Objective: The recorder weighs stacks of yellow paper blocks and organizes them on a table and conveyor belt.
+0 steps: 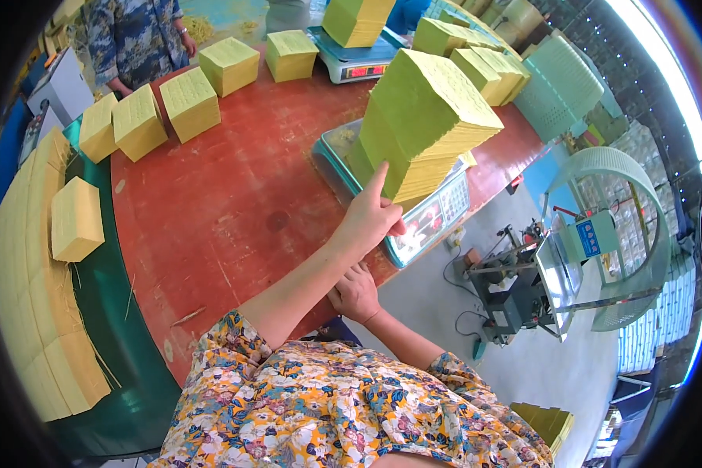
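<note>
Floral shirt, stack atop scale, blocks

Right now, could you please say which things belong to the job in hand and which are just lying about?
Apparently in use: tall yellow layered block, teal-rimmed flat scale beneath it.
Apparently lying about: pale-green perforated plastic basket, thin brown scrap on red tabletop.

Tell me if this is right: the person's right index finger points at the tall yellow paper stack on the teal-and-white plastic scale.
Wrong hand: the head view shows that the person's bare left hand points at the tall yellow paper stack on the teal-and-white plastic scale. The bare right hand lies lower, near the edge of the red tabletop.
</note>
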Tool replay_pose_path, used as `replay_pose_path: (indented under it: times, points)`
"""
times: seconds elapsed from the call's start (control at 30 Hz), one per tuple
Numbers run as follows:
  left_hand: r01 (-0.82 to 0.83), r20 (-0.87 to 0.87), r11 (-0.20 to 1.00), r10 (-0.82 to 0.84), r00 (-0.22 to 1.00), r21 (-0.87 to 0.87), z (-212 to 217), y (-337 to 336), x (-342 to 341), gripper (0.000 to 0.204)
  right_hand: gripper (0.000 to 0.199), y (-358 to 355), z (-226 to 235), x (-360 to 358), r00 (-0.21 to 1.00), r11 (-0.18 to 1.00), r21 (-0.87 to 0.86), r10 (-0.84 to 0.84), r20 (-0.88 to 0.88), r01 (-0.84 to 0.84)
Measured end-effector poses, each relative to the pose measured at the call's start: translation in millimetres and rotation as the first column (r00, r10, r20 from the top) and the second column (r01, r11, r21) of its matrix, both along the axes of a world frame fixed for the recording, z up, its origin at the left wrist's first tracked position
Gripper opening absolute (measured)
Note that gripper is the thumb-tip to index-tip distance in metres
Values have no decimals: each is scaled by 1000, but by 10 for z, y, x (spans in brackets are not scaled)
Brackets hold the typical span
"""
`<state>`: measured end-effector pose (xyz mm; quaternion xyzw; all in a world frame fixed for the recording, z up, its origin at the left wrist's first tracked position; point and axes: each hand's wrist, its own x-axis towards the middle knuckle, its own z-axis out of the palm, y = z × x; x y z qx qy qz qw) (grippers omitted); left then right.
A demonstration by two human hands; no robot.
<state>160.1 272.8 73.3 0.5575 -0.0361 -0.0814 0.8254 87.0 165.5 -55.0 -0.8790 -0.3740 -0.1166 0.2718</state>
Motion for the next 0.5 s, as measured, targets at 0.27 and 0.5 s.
replay_pose_path:
  times: [0.27,0.5]
  points:
    - [55,51,997,-53,997,-47,23,-176,75,83,20,-25,-118,-14,999,998,54,-31,-38,33]
    - [57,122,994,-69,990,98,-46,-217,98,81,31,-67,-200,-10,995,999,-9,-34,-93,33]
